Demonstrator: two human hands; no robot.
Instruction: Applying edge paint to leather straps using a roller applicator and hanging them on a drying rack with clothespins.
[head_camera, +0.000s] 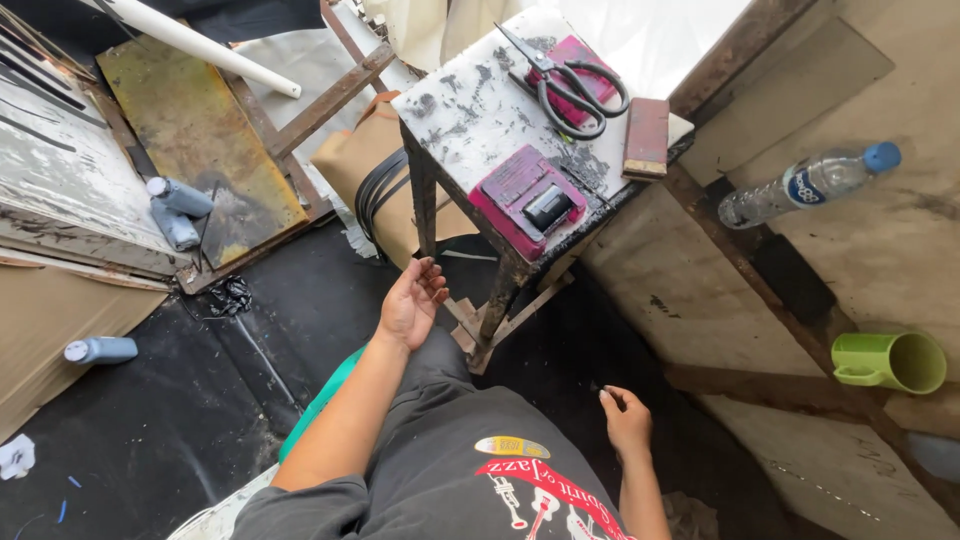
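I am holding my left hand open and empty, palm up with fingers loosely curled, just beside the leg of the small paint-spattered stool. My right hand is hanging low over the dark floor, pinching 1 small dark object too tiny to identify. On the stool, black scissors are lying beside 2 magenta ink pads.
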